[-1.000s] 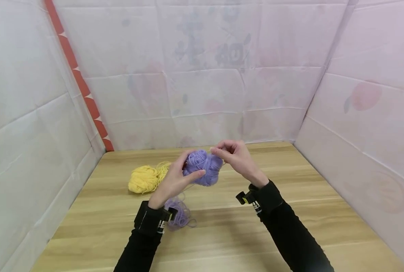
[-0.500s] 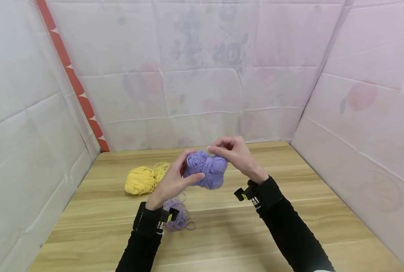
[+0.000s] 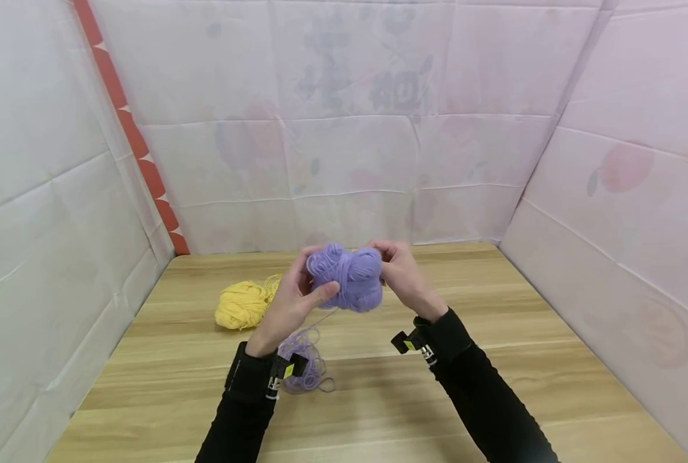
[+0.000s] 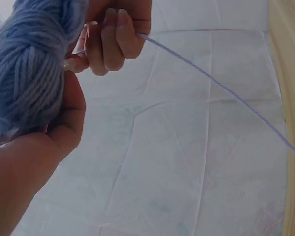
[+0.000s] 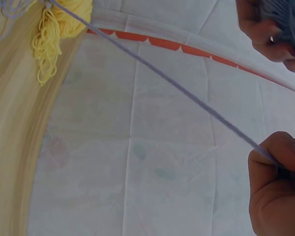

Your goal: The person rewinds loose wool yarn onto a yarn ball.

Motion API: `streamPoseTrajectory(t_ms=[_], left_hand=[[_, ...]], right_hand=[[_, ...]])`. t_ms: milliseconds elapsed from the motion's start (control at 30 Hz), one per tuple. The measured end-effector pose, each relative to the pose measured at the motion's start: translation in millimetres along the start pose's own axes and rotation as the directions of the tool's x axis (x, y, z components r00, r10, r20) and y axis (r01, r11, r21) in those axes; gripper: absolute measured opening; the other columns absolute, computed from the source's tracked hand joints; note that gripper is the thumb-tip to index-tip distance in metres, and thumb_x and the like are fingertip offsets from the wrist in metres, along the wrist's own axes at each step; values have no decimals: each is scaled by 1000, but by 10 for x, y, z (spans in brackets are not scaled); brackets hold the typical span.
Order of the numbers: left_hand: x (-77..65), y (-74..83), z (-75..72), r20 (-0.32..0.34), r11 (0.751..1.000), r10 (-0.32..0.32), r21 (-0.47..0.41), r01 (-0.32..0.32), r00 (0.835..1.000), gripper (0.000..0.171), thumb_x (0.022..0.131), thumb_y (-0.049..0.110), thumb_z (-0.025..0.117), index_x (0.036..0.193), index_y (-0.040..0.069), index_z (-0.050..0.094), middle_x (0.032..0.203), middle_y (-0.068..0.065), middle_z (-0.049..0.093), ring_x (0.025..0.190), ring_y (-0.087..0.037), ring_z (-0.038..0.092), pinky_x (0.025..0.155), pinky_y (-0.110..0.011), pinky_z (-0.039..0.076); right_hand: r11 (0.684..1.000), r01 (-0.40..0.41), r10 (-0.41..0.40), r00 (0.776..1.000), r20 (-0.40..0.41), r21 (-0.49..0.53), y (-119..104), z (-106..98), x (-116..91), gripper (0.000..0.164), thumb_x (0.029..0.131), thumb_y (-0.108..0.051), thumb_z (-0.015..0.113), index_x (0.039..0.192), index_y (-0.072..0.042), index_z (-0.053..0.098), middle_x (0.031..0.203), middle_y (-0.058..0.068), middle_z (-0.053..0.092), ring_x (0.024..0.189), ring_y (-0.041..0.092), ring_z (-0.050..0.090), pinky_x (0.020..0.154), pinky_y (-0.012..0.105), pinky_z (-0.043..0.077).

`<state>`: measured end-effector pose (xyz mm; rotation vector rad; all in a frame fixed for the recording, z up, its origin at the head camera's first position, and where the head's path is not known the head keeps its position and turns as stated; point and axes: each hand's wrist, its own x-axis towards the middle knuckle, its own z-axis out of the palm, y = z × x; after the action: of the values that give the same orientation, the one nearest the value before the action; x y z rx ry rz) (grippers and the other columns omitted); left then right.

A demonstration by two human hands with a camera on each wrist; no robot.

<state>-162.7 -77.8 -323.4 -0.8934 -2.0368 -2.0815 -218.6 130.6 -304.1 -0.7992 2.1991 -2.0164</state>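
Note:
My left hand [image 3: 289, 305] grips a purple ball of yarn [image 3: 352, 280] above the table, its thumb across the near side. A band of strands wraps the ball's middle. Just to the right, my right hand [image 3: 404, 276] has its fingers curled round a purple yarn strand [image 5: 187, 93]; in the head view the ball partly hides its fingertips. In the left wrist view that strand [image 4: 221, 88] runs taut out of the curled fingers. Down on the table, a loose purple yarn tangle [image 3: 303, 366] lies beside the left wrist, partly covered by it.
A yellow ball of yarn [image 3: 242, 305] with loose loops lies on the wooden table [image 3: 379, 411], left of the left hand. White printed sheeting [image 3: 350, 161] stands behind the table and along both sides, with a red strip [image 3: 130, 132] at the back left.
The right hand has gone from the top of the purple ball to its right and far side. The ball has turned and lifted slightly in the left hand. The yellow ball stays put.

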Motion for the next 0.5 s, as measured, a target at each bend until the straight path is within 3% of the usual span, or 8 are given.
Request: streamPoseTrajectory(t_ms=[100,167,300,400,500], left_hand=[[-2,7,-3,-62,1000,11,-10,-12,998,51,94,11,62,138,10,37,123,-17,54,108,-14,59,86,-26,53],[-1,6,-2,-103,1000,14,-17,-15,995,49,95,13,60,138,10,36,121,-14,55,106,-14,59,83,-24,53],[10,3,8,-192,998,9,-52,-19,981,44,97,11,57,136,10,36,119,-8,54,105,-15,57,81,-23,51],[23,-5,16,-262,995,-2,-97,-24,965,40,97,8,55,132,10,36,119,-6,53,107,-17,55,84,-23,50],[34,-7,23,-327,988,-17,-151,-34,945,35,97,6,54,128,11,37,119,-6,53,108,-18,55,86,-24,51]], right_hand=[[1000,5,-5,1000,-10,2,51,45,-15,30,88,4,52,75,-21,64,62,-11,52,51,3,44,46,18,36],[1000,-19,19,1000,1,21,77,76,-27,30,88,3,51,78,-21,65,62,-10,53,52,2,46,48,17,39],[996,-57,54,997,46,66,128,132,-53,28,88,4,47,81,-18,63,58,-10,45,49,3,38,47,17,34],[997,-44,41,997,62,58,168,168,-77,20,92,3,45,78,-7,56,55,-9,34,46,4,28,45,19,23],[1000,-23,21,997,71,18,202,201,-113,18,97,-4,48,85,4,57,54,-8,30,45,5,26,45,22,20]])
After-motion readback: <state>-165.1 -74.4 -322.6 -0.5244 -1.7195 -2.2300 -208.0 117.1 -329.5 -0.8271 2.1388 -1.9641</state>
